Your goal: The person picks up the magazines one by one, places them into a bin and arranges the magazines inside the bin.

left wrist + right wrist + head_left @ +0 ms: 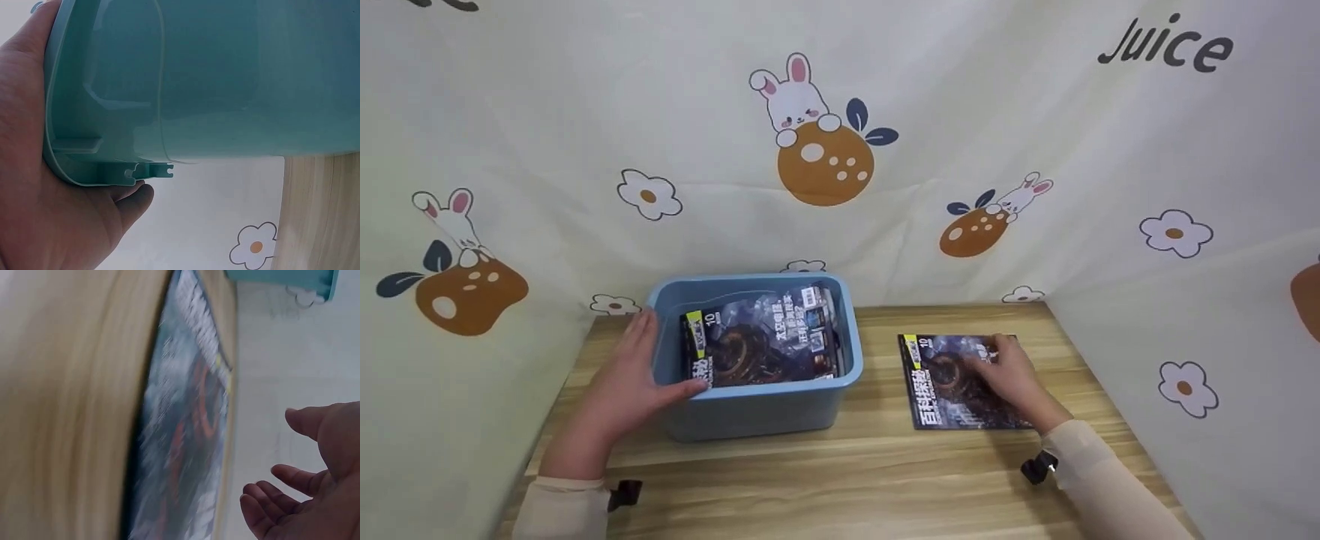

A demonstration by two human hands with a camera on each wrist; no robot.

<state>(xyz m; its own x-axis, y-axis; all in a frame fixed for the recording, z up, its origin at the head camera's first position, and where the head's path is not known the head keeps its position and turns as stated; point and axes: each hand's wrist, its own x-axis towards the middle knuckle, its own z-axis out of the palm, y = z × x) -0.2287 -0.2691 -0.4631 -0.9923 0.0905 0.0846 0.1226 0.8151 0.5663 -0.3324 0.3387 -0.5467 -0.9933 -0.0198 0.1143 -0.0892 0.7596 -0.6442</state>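
A blue plastic bin (761,412) stands at the left of the table, with its wall (225,84) large in the left wrist view. My left hand (622,382) grips its left end, thumb over the near rim and fingers along the left side. Inside the bin lies a magazine (765,345) with a dark cover, face up. To the right, a magazine (934,394) with the same cover lies flat on the wood. My right hand (1012,375) is over its right part, covering some of it. The right wrist view shows this hand (315,478) with fingers spread and slightly bent, above the cover.
The wood-grain table (780,487) is bounded at the back and both sides by a pale cloth (885,247) printed with rabbits, oranges and flowers. A strip of table separates the bin from the magazine on the right. A small black device is strapped at each wrist.
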